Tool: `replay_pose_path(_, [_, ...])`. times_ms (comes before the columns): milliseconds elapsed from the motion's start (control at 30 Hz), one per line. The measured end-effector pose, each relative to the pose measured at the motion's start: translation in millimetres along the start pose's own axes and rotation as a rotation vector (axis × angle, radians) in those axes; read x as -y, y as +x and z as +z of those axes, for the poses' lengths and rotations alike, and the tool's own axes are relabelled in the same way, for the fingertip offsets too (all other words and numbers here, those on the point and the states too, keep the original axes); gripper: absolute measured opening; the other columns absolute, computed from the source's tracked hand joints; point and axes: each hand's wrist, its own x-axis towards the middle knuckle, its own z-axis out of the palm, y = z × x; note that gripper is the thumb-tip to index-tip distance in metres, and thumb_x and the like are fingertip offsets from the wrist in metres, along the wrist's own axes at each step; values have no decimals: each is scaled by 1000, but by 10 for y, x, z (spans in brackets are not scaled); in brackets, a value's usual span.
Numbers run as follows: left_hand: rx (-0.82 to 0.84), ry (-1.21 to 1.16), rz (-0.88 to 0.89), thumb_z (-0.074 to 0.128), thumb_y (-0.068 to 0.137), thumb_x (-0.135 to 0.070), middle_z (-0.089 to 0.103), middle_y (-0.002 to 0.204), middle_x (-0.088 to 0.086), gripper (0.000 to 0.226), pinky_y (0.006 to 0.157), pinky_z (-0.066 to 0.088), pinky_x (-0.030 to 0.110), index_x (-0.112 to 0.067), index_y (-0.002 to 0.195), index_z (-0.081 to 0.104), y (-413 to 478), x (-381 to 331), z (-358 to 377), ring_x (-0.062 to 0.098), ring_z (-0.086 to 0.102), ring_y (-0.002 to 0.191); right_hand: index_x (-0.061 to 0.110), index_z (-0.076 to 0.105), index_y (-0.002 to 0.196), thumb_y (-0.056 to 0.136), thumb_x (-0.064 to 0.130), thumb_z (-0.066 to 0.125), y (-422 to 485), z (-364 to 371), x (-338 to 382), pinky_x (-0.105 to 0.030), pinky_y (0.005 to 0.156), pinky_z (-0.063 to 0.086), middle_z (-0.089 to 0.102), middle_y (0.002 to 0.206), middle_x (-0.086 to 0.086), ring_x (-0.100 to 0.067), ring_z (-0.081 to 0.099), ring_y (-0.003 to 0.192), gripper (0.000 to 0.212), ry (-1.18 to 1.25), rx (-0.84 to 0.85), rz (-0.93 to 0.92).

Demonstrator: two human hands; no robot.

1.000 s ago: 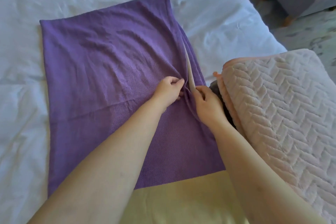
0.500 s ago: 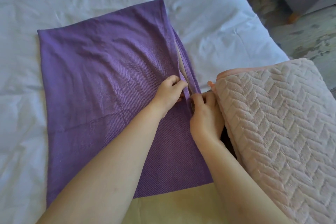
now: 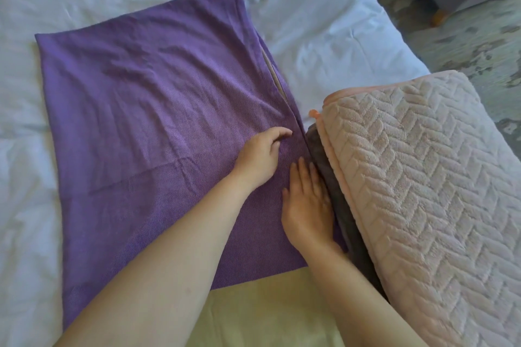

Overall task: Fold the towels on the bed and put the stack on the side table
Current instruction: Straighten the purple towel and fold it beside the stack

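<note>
**Both palms flat on a purple towel**

At the bottom centre of the frame lies a smooth pale yellow cloth (image 3: pixel 262 307), its far edge tucked under the purple towel (image 3: pixel 146 127). Two bare forearms reach up from the lower edge. The right hand (image 3: pixel 307 205) lies flat, fingers straight and released, pressing the towel's right border just beside a dark grey towel (image 3: pixel 338 205). The left hand (image 3: pixel 262 155) rests a little higher, fingers loosely curled and grasping nothing.

Right of the hands, a thick plush pink blanket (image 3: pixel 417 205) with a raised herringbone pattern sits folded on top of the grey one.

The purple towel is thin, finely woven and roughly rectangular, spread across the centre of the frame with faint creases and doubled layers along its right edge. Beyond it the rumpled white bedsheet (image 3: pixel 324 22) fills the upper left and centre.
</note>
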Motion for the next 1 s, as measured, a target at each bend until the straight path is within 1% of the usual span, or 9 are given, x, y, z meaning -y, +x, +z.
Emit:
replay_pose_path(67, [25,343,111,42,99,-20,44,147,-8,36,119,15,38,-25,133,53,-131,61,26,16,30,141,18,1,153,101,40,23,-77,68,-116,-27,112,-9,-6,161,3,-15,-3,148,60,-14,8,48])
replay_pose_path(167, [156,579,120,22,101,-47,10,160,-10,49,119,-8,41,-34,147,28,-391,163,71,15,0,148,20,-4,153,98,52,19,-205,117,-204,-25,110,-6,-8,161,6,-14,2,147,67,5,8,97])
replay_pose_path(300, [204,701,70,4,96,-58,-12,160,-10,57,117,-15,42,-41,150,0,-934,397,140,14,-18,146,21,-11,152,95,56,10,-600,164,-328,-26,111,-10,-15,159,8,-12,1,147,70,-81,-9,118])
replay_pose_path(500, [147,797,49,1,94,-59,-8,160,-9,60,118,-11,42,-39,151,-1,-1798,657,311,14,-14,147,25,-21,146,89,60,-1,-1288,264,-510,-23,110,-20,-23,154,12,-2,-18,140,70,-68,10,159])
replay_pose_path(600, [144,812,57,4,94,-60,-3,160,-9,60,118,-10,41,-39,150,4,-2186,739,346,15,-10,148,20,-8,151,90,59,5,-1669,337,-589,-21,110,-17,-11,157,7,-9,-4,146,74,-89,10,197])
replay_pose_path(667, [144,809,54,7,93,-61,3,160,-8,61,119,-6,41,-39,150,8,-2470,807,278,16,-2,148,16,0,152,90,58,8,-1902,353,-616,-28,116,-8,0,160,0,-19,4,148,76,-123,7,217])
replay_pose_path(800, [63,760,-10,20,90,-58,18,157,-2,63,118,8,48,-34,147,30,-3083,952,-8,25,19,146,15,10,153,94,57,7,-2175,317,-459,-34,117,-7,9,161,-3,-21,0,148,73,-154,-3,188])
replay_pose_path(900, [-185,724,-199,38,89,-55,26,156,4,62,116,9,52,-29,145,38,-3402,1118,-270,32,25,144,20,14,153,98,52,17,-2091,326,-77,-32,115,-8,7,161,1,-19,-2,148,64,-86,-15,-3])
replay_pose_path(1000, [-421,583,-606,57,88,-49,22,157,12,71,113,15,52,-21,148,32,-3690,1344,-491,39,24,140,29,9,153,97,52,23,-1933,454,292,-36,116,-4,-2,161,7,-17,-7,148,62,-53,62,-172])
